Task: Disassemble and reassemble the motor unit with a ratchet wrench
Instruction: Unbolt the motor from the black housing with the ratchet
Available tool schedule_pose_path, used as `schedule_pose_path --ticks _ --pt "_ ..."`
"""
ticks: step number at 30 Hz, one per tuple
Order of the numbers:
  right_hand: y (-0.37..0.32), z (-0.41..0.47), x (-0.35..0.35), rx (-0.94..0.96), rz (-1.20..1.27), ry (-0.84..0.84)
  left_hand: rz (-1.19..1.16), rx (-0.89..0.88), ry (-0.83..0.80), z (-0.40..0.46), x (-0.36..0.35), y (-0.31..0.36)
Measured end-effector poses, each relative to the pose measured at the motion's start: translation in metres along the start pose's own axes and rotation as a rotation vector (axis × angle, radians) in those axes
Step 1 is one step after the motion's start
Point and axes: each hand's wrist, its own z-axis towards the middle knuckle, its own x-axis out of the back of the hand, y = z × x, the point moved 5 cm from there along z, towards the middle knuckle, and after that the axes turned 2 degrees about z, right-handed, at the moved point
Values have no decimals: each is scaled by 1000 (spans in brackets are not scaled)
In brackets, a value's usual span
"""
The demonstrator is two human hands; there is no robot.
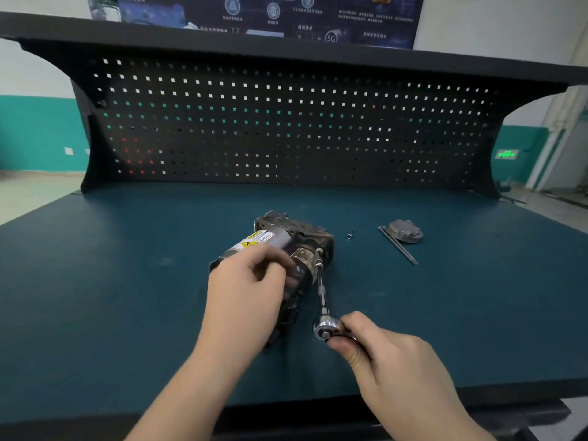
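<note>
**Ratchet wrench engaged on the motor unit, head view**

The motor unit (286,246) lay on its side at the centre of the frame on the dark green workbench (127,281), its yellow warning label (254,241) facing up. The left hand (251,291) rested over the near part of the unit, fingers curled around its body and holding it down. The right hand (381,354), at lower centre-right, grasped the handle of the ratchet wrench (324,326), thumb and fingers closed around it just behind the round ratchet head. From that head a slim extension bar (321,288) ran up the frame to the right end of the motor unit, where its tip met a fitting on the housing. To the right of the unit, apart from it, a small socket (349,235) stood on the bench. Further right lay two long bolts (397,246) side by side, touching a grey metal cover (405,232). A perforated back panel (286,122) filled the upper half of the frame
</note>
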Motion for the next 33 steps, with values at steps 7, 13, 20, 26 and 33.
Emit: schedule_pose_path --ticks 7,13,20,26,33 --pt "-4 -5 -4 11 -16 48 -598 677 -265 -45 -46 -31" --pt "-7 -7 -6 13 -111 44 -1059 907 -567 -45 -74 -21" --pt "-6 -8 -8 36 -81 -1 -1162 918 -480 -48 -78 -25" --pt "0 -9 -18 -60 -42 -139 -1118 921 -429 -49 -79 -30" --pt "29 -6 -17 -371 551 -571 -1260 963 -360 -52 -82 -26"
